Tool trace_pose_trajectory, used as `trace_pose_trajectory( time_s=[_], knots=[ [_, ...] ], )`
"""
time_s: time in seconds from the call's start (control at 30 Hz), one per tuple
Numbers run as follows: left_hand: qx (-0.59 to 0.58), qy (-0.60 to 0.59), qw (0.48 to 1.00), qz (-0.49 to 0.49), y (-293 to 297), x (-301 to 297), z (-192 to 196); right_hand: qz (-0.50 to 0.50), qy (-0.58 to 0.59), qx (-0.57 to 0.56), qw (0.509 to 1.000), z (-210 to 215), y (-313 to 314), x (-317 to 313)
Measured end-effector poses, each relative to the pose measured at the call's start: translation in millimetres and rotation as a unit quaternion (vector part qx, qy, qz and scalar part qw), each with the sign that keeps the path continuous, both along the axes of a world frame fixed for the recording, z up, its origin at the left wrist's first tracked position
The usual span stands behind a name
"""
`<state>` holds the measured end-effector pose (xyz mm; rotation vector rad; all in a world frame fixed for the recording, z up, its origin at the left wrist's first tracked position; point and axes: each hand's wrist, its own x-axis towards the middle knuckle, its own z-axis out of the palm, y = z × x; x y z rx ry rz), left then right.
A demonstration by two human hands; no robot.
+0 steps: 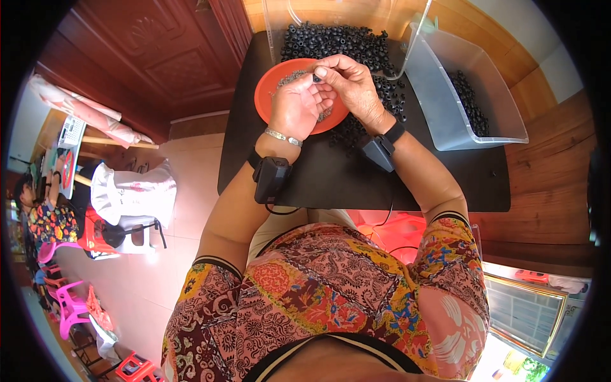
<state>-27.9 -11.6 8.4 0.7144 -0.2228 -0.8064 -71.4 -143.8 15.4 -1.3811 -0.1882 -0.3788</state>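
Two hands meet up top in the middle of the frame, right over an orange bowl (270,86) sitting on the black desk (356,181). Left hand (296,105) is cupped, palm up, with some small grey bits in it, and the right hand (350,83) is pinching one small black ring (316,77) between thumb and fingertip, just touching the left fingers. Loads of the same black rings (337,41) are piled behind the bowl, spilling from a clear plastic container (407,44). More of them sit in a clear tub (445,95) toward the upper right. Both wrists wear black strapped devices. Pink plastic chairs (67,312) show in the lower left.
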Motion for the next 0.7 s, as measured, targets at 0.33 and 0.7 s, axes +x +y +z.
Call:
trace_pose_trajectory(
  time_s=[0.33,0.7],
  knots=[
    [0.001,-0.002,1.000,-0.010,2.1,3.6,-1.6,-0.008,-0.003,-0.031,0.999,-5.5,-0.7,1.1],
    [0.014,-0.006,1.000,0.025,2.9,2.9,-4.6,-0.231,-0.258,-0.415,0.841,-1.6,-1.7,0.2]
  ],
)
